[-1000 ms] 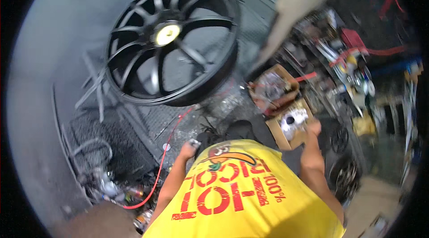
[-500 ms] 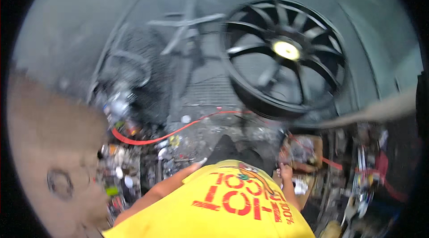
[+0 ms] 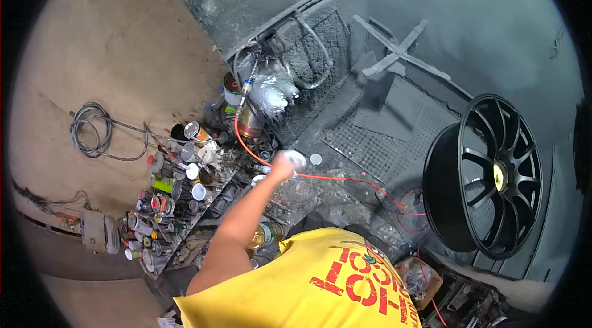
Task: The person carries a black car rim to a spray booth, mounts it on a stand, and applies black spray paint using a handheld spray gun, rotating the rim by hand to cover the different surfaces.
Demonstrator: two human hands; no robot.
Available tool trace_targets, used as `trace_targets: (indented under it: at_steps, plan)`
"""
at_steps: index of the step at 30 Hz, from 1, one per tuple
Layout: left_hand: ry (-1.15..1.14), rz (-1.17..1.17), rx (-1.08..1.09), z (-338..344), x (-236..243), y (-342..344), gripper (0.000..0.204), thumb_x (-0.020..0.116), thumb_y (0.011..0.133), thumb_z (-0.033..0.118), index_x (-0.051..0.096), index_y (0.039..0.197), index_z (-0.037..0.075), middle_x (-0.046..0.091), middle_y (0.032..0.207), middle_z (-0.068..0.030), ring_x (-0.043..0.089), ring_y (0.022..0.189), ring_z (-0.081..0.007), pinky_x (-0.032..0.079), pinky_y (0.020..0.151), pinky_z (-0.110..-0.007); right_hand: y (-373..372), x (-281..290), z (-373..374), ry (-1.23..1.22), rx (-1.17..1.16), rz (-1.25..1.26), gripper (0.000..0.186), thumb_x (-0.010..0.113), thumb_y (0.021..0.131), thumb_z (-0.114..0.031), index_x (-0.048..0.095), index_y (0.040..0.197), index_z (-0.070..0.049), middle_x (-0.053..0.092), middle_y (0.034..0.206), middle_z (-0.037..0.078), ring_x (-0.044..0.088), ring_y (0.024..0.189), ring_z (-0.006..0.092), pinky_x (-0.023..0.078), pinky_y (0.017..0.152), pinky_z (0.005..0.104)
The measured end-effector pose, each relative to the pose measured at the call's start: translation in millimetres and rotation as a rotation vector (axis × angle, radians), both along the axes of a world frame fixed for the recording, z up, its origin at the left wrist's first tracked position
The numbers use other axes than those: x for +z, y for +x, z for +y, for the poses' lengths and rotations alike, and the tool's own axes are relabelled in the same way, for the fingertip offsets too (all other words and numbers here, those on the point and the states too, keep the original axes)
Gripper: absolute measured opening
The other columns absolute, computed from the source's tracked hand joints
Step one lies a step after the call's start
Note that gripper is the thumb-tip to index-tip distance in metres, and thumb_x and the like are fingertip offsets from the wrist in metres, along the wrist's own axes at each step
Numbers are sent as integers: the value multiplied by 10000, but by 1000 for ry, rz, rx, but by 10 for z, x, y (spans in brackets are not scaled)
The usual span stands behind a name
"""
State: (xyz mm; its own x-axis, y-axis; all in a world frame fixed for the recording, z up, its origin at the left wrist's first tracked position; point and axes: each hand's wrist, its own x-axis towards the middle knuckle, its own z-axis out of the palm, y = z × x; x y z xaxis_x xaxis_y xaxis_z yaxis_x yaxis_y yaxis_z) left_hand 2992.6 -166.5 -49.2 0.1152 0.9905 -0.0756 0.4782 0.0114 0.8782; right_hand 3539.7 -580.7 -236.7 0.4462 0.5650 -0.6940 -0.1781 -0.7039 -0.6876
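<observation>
My left arm stretches forward from the yellow shirt. My left hand [image 3: 282, 169] is closed around a small round whitish object [image 3: 295, 159], blurred, whose kind I cannot make out. It is over the dirty floor, close to the red hose [image 3: 333, 178] and a small white disc [image 3: 316, 159]. My right hand is out of view. A black multi-spoke wheel rim [image 3: 517, 171] with a yellowish centre stands raised on the right, away from my hand.
Paint cans and jars crowd a low shelf [image 3: 213, 208] at left. A plastic-wrapped bundle [image 3: 271, 94] stands by a grey-coated filter panel [image 3: 314, 32]. A coiled cable [image 3: 92, 131] hangs on the brown wall. A cross-shaped stand [image 3: 399, 53] is at the back; a cardboard box [image 3: 431, 285] lies low right.
The view has swung left, so the wheel rim appears farther right. My left hand has reached forward from beside my body with the whitish object. My right hand has left the view.
</observation>
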Motion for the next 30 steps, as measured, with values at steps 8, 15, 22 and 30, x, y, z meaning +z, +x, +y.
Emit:
trace_targets:
  at_steps: [8,15,22,30]
  plan:
    - [329,360,558,1588,763,-1713,483,814,817,343,638,1109,2,709,1053,-143,675,943,-276,517,871,-399,-158,-113,-5,10,121,-574,334,636,953,-314,702,890,7,678,750,97,629,694,185,499,648,341]
    - [156,444,305,2179,310,-2123,506,686,916,451,629,1133,-3,686,1078,-213,644,988,-366,470,894,-439,-1454,929,1113,-120,229,-368,412,684,906,-412,684,985,-8,703,791,140,684,727,223,534,713,377]
    - [316,413,398,2101,469,-2050,455,635,969,423,627,1041,-26,671,927,-197,606,828,-335,464,781,-433,-1878,1489,1516,-68,477,-504,402,684,895,-402,676,1013,-18,720,959,193,693,912,356,535,812,434]
    - [241,321,364,1773,519,-1490,489,586,999,417,591,1159,-45,664,1099,-239,613,971,-375,451,891,-438,-1984,1803,2561,180,562,-557,380,676,887,-381,666,1015,-24,708,966,219,681,927,404,534,800,483]
